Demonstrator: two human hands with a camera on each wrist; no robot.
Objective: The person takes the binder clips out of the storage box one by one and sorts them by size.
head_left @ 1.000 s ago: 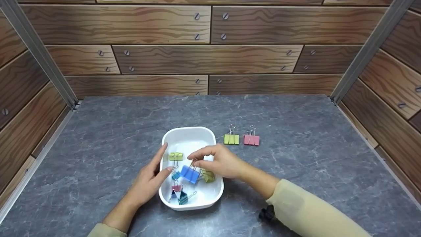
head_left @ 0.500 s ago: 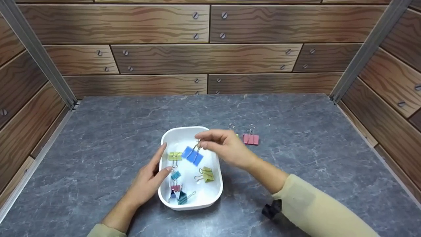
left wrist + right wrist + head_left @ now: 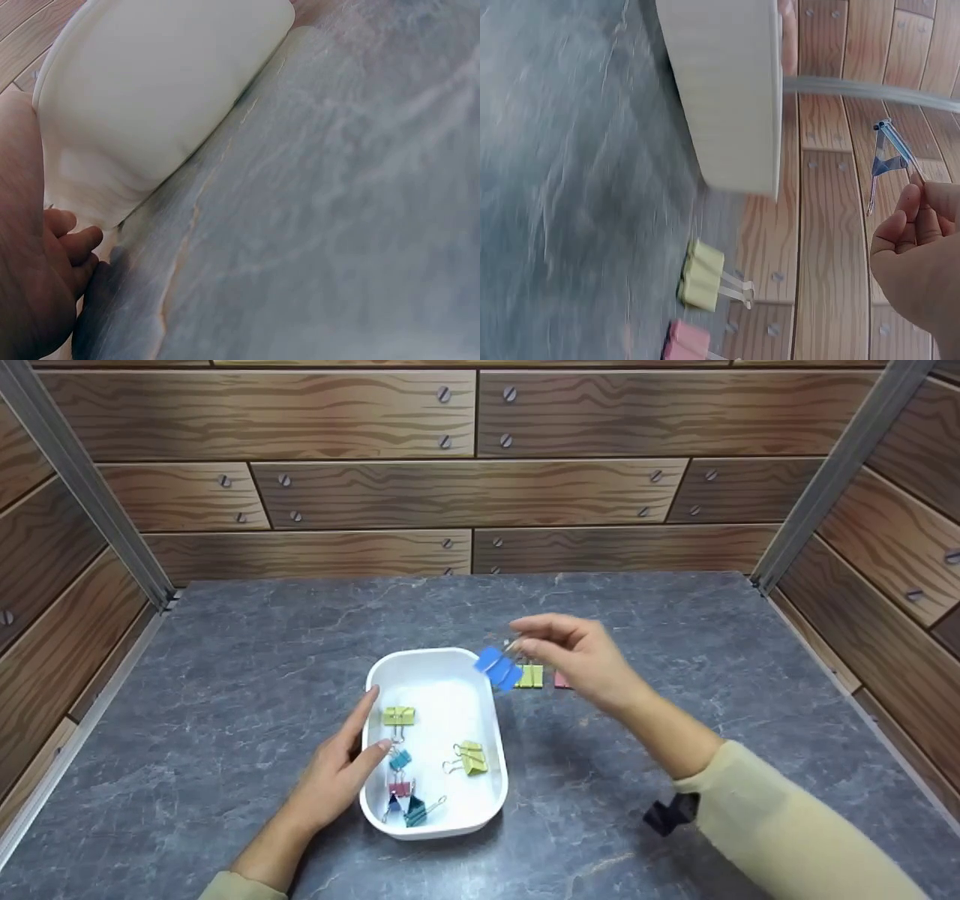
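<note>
A blue binder clip hangs from my right hand, whose thumb and fingers pinch its wire handle. It is tilted, beside the right rim of a white plastic tub. In the right wrist view the blue clip shows side-on, in the air. My left hand rests on the tub's left rim, thumb and index finger spread apart and straight. The left wrist view shows its other fingers loosely bent beside the outer wall. Inside the tub lie a yellow-green clip, another yellow-green clip and several smaller ones.
Right of the tub, a yellow-green binder clip and a red one lie side by side on the grey marbled table; my right hand partly covers the red one. Wood-patterned walls enclose the table.
My right hand has lifted the blue binder clip out of the tub and carried it to the right and away from me, past the rim. The left hand has stayed in place.
</note>
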